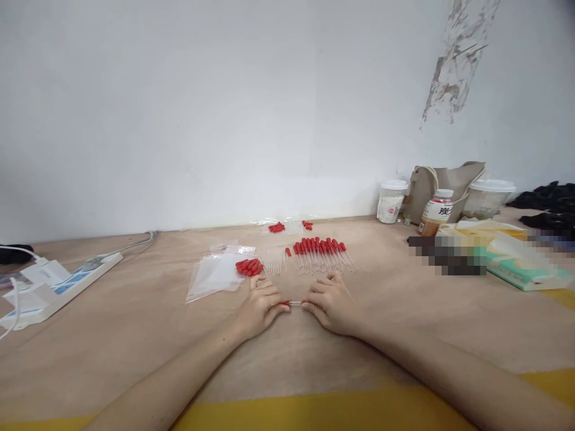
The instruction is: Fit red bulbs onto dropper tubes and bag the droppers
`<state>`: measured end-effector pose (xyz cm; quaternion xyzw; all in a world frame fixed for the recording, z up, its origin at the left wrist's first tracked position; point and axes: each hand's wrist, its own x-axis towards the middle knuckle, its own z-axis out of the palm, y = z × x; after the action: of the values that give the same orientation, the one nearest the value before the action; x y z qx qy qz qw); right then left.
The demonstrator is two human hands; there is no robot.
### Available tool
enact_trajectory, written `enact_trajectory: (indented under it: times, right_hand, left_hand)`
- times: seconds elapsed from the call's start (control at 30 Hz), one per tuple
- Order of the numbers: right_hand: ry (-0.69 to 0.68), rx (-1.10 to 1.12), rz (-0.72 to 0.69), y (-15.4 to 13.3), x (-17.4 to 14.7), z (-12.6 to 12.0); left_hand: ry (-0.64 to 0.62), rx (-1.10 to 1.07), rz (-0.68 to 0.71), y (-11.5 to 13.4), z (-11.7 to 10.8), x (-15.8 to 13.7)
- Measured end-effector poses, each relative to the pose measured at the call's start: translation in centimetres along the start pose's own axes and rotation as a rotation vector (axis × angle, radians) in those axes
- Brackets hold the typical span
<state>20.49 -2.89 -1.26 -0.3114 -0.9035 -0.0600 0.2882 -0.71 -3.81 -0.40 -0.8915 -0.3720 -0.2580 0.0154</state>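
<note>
Between my two hands lies a thin clear dropper tube (295, 303) with a red rubber bulb (286, 303) at its left end. My left hand (264, 304) pinches the bulb, and my right hand (331, 302) pinches the tube's other end. Just beyond my hands is a row of red-bulbed droppers (320, 251), with bulbs pointing away from me. Left of them lie several bare glass tubes (273, 261) and a pile of loose red bulbs (248, 267). The bulbs rest at the edge of clear plastic bags (215, 275).
Against the wall lies another clear bag (293, 227) with red bulbs. A power strip (67, 293) with cables is on the left. On the right stand a paper cup (392, 202), a drink bottle (435, 212), a grey bag (417, 194), a lidded tub (487, 200) and a tissue pack (521, 269).
</note>
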Motion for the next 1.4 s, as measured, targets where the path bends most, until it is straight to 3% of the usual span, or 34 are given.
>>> enact_trajectory:
  times: [0.13, 0.2, 0.27, 0.37, 0.47, 0.7, 0.87, 1.17, 1.4]
  right_hand:
    - [-0.019, -0.12, -0.05, 0.1, -0.2, -0.7]
    - [-0.024, -0.135, 0.015, 0.7, -0.4, -1.0]
    - [-0.011, -0.092, 0.194, 1.8, -0.5, -1.3]
    - [0.018, 0.062, 0.575, 3.8, -0.1, -1.7]
    - [0.019, 0.131, 0.765, 4.8, 1.6, -1.7]
    - [-0.006, -0.011, 0.827, 3.9, 8.3, 2.1]
    - [-0.037, -0.095, 0.887, 4.4, 10.3, 4.9]
    - [-0.107, -0.113, 0.885, 4.3, 10.1, 5.0]
    - [-0.047, -0.055, 0.71, 2.3, 10.2, 4.4]
  left_hand:
    - [0.035, -0.018, -0.046, -0.2, -0.1, -0.4]
    - [0.045, -0.079, -0.142, -0.2, -0.2, -0.6]
    - [0.007, -0.142, -0.216, -0.3, -0.2, -0.8]
    - [-0.119, -0.176, -0.196, -0.4, -0.2, -0.8]
    - [-0.157, -0.161, -0.16, -0.6, 0.0, -0.8]
    - [-0.159, -0.15, -0.128, -0.8, 0.1, -0.9]
    - [-0.182, -0.136, -0.118, -1.0, 0.0, -1.0]
    - [-0.168, -0.144, -0.113, -0.9, 0.0, -1.0]
    - [-0.166, -0.15, -0.109, -0.5, -0.1, -0.9]
